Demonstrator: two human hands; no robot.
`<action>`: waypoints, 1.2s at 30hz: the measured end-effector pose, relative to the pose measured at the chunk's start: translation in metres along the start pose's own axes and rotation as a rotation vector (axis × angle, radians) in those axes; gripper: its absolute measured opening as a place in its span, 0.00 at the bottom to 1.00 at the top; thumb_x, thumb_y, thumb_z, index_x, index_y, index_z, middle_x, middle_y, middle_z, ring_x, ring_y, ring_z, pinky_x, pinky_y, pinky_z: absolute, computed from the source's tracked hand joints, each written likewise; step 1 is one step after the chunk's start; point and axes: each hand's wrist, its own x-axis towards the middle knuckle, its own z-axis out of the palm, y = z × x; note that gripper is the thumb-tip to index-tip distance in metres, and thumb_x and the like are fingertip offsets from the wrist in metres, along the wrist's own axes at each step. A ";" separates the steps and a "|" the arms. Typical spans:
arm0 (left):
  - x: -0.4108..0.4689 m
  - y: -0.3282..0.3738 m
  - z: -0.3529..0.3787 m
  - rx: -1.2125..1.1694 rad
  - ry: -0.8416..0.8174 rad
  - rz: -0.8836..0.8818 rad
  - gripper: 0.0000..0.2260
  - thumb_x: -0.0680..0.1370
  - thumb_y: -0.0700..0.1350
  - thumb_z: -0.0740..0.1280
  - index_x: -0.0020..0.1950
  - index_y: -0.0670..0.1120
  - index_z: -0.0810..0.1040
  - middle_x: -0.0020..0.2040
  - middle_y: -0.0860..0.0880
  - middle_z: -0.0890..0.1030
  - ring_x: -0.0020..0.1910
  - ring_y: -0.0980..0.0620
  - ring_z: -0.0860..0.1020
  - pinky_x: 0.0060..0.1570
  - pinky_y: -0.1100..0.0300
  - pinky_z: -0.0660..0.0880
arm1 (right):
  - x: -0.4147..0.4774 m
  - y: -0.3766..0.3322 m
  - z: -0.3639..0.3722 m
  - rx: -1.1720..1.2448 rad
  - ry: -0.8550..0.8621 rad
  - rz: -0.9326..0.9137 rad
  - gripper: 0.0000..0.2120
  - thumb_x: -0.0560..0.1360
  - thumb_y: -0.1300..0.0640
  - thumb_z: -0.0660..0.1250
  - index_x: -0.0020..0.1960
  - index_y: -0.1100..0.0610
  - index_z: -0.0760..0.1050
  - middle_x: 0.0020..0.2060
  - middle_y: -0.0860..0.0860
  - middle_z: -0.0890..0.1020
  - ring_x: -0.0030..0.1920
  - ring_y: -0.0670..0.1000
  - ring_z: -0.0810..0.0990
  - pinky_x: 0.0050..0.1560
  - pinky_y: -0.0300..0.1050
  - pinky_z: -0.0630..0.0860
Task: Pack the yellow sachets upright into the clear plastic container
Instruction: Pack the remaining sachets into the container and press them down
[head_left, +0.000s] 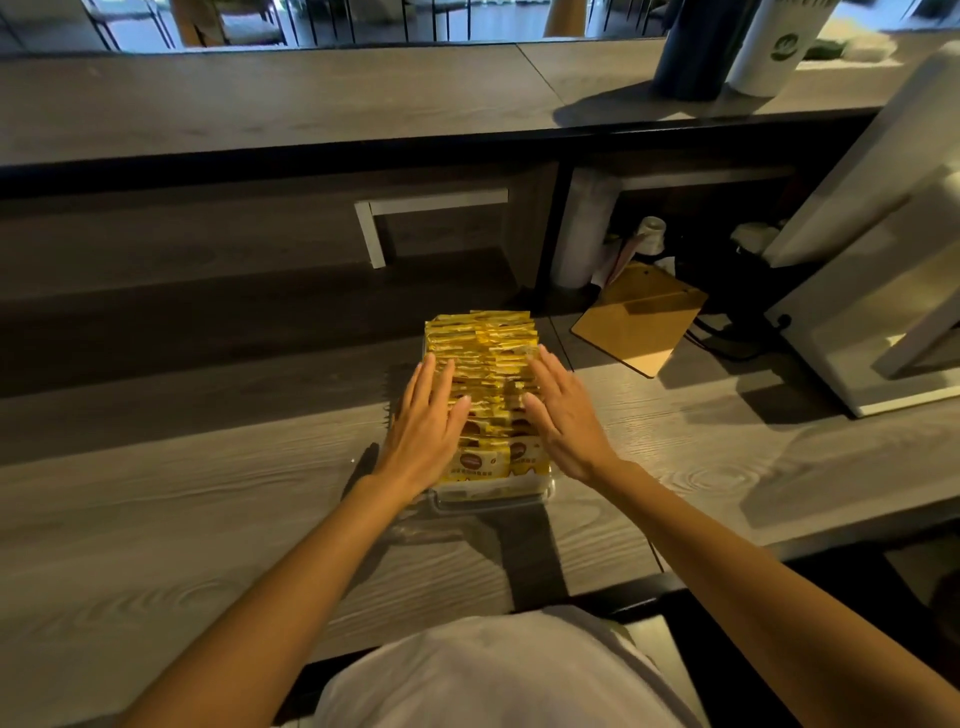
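Clear container (493, 500) packed with upright yellow sachets (483, 353); left hand (427, 428) and right hand (563, 415) rest flat on top.

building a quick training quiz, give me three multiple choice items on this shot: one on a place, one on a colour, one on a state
1. Where is the clipboard, from the container? A) left of it B) right of it, farther back C) inside it
2. What colour are the sachets? A) red B) yellow C) blue
3. How are the left hand and right hand? A) fists B) gripping a lid C) open, fingers straight on the sachets
Answers: 1 B, it sits beyond the container's right corner; 2 B, the wrappers are yellow; 3 C, both lie flat on the rows.
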 end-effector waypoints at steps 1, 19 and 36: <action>-0.005 0.000 -0.003 -0.045 -0.018 -0.019 0.28 0.81 0.55 0.50 0.77 0.50 0.43 0.78 0.51 0.41 0.77 0.50 0.44 0.74 0.48 0.49 | -0.008 0.003 -0.001 0.065 0.049 0.003 0.34 0.74 0.35 0.45 0.76 0.50 0.48 0.77 0.50 0.48 0.77 0.48 0.47 0.75 0.47 0.46; -0.018 -0.013 0.001 -0.104 -0.075 -0.155 0.40 0.76 0.53 0.65 0.77 0.47 0.41 0.78 0.48 0.41 0.77 0.47 0.48 0.72 0.46 0.56 | -0.031 0.005 0.002 0.010 0.036 -0.025 0.23 0.77 0.57 0.63 0.69 0.56 0.62 0.77 0.56 0.50 0.73 0.56 0.60 0.57 0.42 0.69; -0.025 -0.032 0.007 0.458 -0.202 0.249 0.51 0.69 0.67 0.65 0.70 0.49 0.28 0.70 0.52 0.27 0.71 0.55 0.31 0.72 0.54 0.39 | -0.030 0.042 0.014 -0.428 -0.049 -0.315 0.39 0.72 0.30 0.50 0.74 0.48 0.43 0.75 0.55 0.46 0.74 0.50 0.40 0.72 0.55 0.47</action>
